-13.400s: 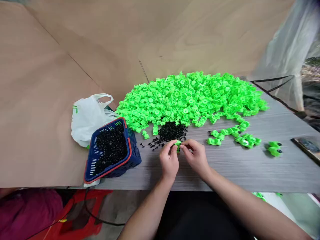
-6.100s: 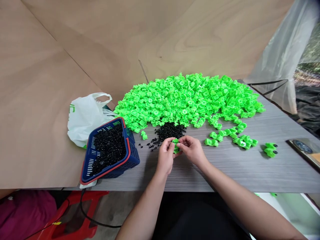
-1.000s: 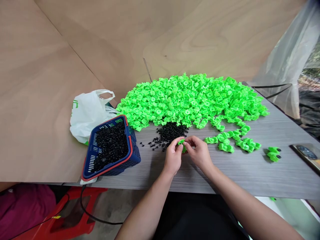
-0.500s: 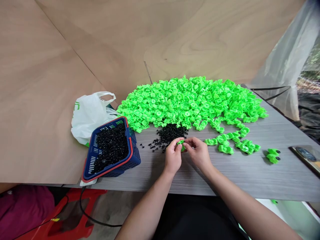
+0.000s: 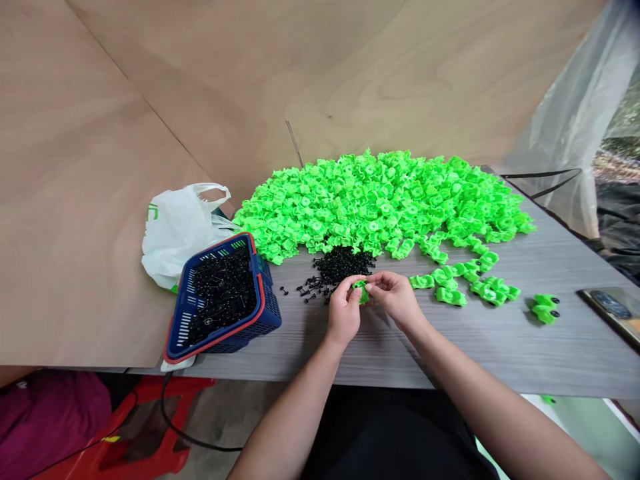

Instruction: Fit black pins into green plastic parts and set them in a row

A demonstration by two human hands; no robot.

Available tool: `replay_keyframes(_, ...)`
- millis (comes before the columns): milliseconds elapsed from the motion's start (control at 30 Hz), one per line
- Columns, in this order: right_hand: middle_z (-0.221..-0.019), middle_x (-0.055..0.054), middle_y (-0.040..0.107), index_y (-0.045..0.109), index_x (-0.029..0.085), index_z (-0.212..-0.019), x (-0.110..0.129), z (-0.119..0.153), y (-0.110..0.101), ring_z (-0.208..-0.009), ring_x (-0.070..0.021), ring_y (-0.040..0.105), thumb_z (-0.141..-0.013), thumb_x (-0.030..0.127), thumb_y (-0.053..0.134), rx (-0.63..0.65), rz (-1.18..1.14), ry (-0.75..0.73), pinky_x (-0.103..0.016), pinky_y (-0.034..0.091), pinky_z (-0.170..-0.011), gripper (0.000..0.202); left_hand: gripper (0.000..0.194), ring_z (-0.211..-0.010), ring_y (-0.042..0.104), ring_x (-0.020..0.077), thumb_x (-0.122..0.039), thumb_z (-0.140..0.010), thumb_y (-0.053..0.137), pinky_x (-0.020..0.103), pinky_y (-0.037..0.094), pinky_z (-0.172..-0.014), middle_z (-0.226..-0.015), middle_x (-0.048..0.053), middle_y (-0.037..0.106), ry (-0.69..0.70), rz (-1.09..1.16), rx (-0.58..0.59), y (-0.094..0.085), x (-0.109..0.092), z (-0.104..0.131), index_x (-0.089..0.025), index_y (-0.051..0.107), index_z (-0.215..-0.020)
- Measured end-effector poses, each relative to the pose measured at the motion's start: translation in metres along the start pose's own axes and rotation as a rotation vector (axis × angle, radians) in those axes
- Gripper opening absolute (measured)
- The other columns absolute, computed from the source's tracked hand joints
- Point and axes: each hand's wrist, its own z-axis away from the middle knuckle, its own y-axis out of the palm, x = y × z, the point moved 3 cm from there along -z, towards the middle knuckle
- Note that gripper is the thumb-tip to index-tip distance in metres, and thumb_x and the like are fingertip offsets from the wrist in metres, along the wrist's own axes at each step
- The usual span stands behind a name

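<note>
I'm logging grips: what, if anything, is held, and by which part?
A green piece: left hand grips its left side, right hand at its right edge; exact contacts hidden.

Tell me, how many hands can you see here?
2: the left hand and the right hand, both on one small green piece, near the pile of black parts. The person in maroon at lower left shows no hand; theirs may be hidden.

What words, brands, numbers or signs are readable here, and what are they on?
None can be read with certainty.
White plastic bag: green print near its left edge, only partly showing; unreadable.
Purple garment: a small pale mark, too small to read.
Yellow tag by the red stool: no lettering legible.
Held green toy car body: no lettering discernible.
</note>
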Motion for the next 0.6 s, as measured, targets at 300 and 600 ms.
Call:
replay_keyframes(300,-0.072,-0.003,0.068,0.068,0.016,-0.089,-0.001,-0.008,-0.011,-0.061,-0.0166,0.060,-0.078,0.035,0.067,-0.041,0.297,-0.145,-0.029,0.050,-0.057,0.021,0.033,-0.096,0.061,0.0171,-0.025,-0.083,0.067,0.033,0.059,-0.079,-0.104,0.005,0.058,-0.076,0.156,-0.039,0.001,-0.011,0.000,-0.023,0.055,-0.114)
replay_keyframes(600,-0.089,-0.007,0.069,0.069,0.019,-0.097,-0.001,-0.017,-0.025,-0.079,-0.0203,0.063,-0.077,0.012,0.061,0.010,1.169,-0.330,-0.027,0.044,-0.072,0.023,0.036,-0.085,0.062,0.0129,-0.017,-0.076,0.071,0.034,0.055,-0.079,-0.090,-0.002,0.058,-0.292,0.516,-0.093,-0.024,-0.017,-0.002,-0.025,0.047,-0.101)
